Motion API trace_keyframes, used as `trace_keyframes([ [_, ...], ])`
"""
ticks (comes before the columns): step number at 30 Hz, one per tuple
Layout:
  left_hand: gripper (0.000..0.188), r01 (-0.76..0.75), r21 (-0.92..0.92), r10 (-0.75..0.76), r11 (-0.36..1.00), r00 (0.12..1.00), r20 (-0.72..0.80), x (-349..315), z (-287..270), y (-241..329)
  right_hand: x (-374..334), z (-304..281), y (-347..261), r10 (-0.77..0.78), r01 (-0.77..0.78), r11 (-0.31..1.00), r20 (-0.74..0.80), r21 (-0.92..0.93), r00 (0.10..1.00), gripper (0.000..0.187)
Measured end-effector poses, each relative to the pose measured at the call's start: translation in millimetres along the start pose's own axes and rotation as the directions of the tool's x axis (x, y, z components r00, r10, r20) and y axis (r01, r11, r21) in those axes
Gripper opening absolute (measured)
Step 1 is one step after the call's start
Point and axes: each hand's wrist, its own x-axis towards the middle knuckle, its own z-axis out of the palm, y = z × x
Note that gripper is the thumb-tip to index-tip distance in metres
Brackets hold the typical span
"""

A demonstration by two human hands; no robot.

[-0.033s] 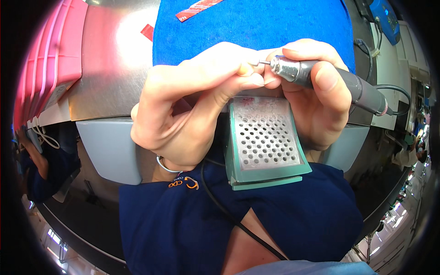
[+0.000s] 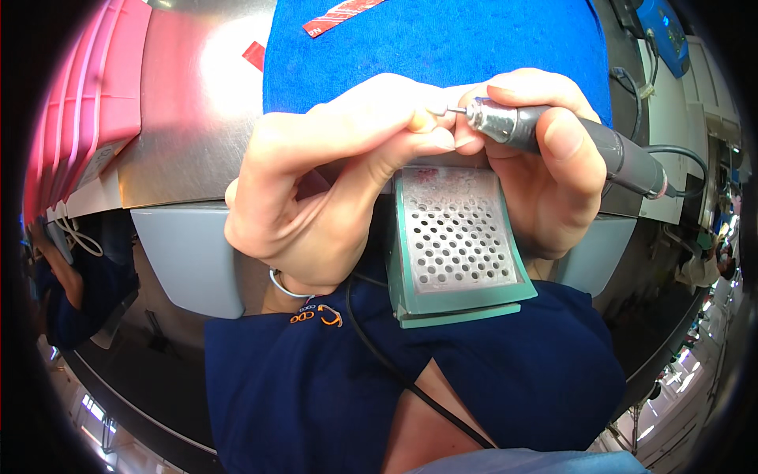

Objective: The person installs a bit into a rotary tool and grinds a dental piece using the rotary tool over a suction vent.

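Observation:
My right hand [image 2: 553, 162] wraps round a dark grey rotary handpiece [image 2: 620, 154] with a silver collar, pointing left. A thin metal bur [image 2: 456, 110] sticks out of its tip. Facing it, my left hand [image 2: 316, 174] pinches a small yellowish, tooth-like piece [image 2: 422, 121] between thumb and index finger; the fingertips hide most of it. The bur's end is right beside this piece, and I cannot tell if they touch. Both hands meet above a green dust-suction box [image 2: 462, 296] with a perforated metal top [image 2: 462, 237].
Beyond my hands lies a blue towel [image 2: 442, 47] with a red strip [image 2: 339, 16] on it. Pink trays [image 2: 95, 95] stand at the left on the metal bench [image 2: 178, 150]. Grey armrests [image 2: 193, 257] flank me. The handpiece cord [image 2: 695, 154] loops at right, near a blue device [image 2: 663, 35].

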Motion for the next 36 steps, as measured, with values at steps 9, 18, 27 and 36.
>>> trace_keyframes([
  [9, 0.025, 0.069, 0.091, -0.069, 0.993, 0.998, 0.001, 1.4, 0.1, 7.9, 0.1, -0.6, 2.8, -0.028, 0.027, 0.997, 0.022, 0.076, 0.999, 0.037],
  [18, 0.027, 0.020, 0.054, -0.021, 0.998, 1.000, 0.007, -0.5, -0.8, 3.2, 0.1, -0.2, 4.8, -0.045, 0.044, 0.997, 0.000, 0.058, 0.999, 0.036],
  [27, 0.027, -0.035, 0.074, 0.030, 0.997, 0.998, 0.057, 4.4, -3.5, 3.4, 0.3, -0.7, 6.8, -0.060, 0.056, 0.994, 0.042, 0.092, 0.997, 0.036],
  [36, 0.032, 0.015, 0.212, -0.021, 0.977, 0.999, 0.030, 5.4, 0.7, 7.3, -0.3, 3.1, -0.1, 0.002, 0.001, 0.990, -0.021, 0.139, 1.000, 0.042],
])
